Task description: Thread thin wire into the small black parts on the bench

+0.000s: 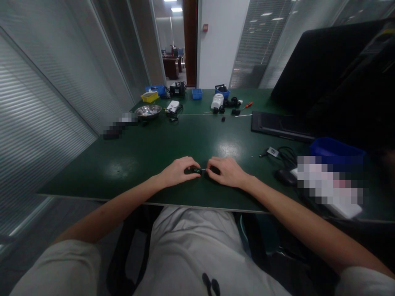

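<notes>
Both hands rest low over the green table [173, 139], close to its near edge. My left hand [180, 170] pinches a small black device [197, 170] with a green-lit or green-printed patch on it. Facing it, my right hand [226, 170] is closed with curled fingers. From its fingertips a thin, pale metal piece [203, 169] reaches toward the black device. Whether the two parts touch or are joined I cannot tell. The right fingers hide most of what they hold.
To the right lie a black mouse [286, 177], a cable with a grey adapter [273, 151], a blue tray [336, 152] and a closed black laptop [280, 125]. Along the back stand a metal bowl [148, 111], small bins [196, 93], a white device [217, 101] and a screwdriver [248, 105].
</notes>
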A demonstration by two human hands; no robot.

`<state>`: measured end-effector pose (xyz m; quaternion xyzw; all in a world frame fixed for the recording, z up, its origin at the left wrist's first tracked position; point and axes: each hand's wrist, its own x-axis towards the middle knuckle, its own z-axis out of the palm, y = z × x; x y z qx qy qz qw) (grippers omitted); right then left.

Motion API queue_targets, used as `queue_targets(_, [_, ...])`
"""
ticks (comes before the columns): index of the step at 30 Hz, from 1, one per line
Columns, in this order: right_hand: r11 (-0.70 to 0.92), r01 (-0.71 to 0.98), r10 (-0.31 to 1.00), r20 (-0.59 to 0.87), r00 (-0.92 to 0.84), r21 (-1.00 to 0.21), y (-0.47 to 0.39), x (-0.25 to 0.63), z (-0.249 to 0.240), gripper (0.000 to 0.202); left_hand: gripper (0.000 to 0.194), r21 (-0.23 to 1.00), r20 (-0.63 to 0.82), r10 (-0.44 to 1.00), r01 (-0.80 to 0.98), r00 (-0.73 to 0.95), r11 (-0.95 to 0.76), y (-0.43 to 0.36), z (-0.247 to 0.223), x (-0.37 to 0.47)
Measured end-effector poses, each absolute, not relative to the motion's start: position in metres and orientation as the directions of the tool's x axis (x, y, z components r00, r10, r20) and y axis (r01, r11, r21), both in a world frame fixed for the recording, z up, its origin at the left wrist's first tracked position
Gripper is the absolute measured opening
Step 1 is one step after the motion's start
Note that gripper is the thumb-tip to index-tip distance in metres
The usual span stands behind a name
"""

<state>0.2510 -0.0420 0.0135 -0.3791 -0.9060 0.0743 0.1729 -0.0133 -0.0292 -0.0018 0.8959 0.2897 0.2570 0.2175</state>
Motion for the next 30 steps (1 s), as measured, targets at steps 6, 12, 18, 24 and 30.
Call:
queue_targets(6, [0.693, 0.680, 0.721, 0.257, -0.644, -0.239, -0.0426, 0.2507, 0.0126, 0.018, 0.026, 0.542, 0.326, 0.638, 0.415, 0.698, -0.731, -0.0296, -0.0011, -0.0135])
queue_targets(12, [0.702, 0.673, 0.712, 0.246, -0.658, -0.233, -0.0424, 0.2498, 0.0116, 0.019, 0.028, 0.591, 0.315, 0.651, 0.394, 0.690, -0.704, -0.0292, -0.0027, -0.0132])
queue_targets(18, [0.709, 0.671, 0.704, 0.260, -0.661, -0.217, -0.0436, 0.2488, 0.0105, 0.020, 0.027, 0.606, 0.342, 0.653, 0.372, 0.676, -0.703, -0.0292, -0.0030, -0.0130])
queue_targets(24, [0.718, 0.656, 0.695, 0.287, -0.659, -0.232, -0.0443, 0.2472, 0.0094, 0.022, 0.026, 0.609, 0.372, 0.650, 0.354, 0.662, -0.710, -0.0289, -0.0014, -0.0136])
queue_targets(30, [0.735, 0.664, 0.674, 0.254, -0.694, -0.136, -0.0444, 0.2461, 0.0078, 0.026, 0.031, 0.483, 0.394, 0.583, 0.379, 0.711, -0.789, -0.0310, -0.0046, -0.0139])
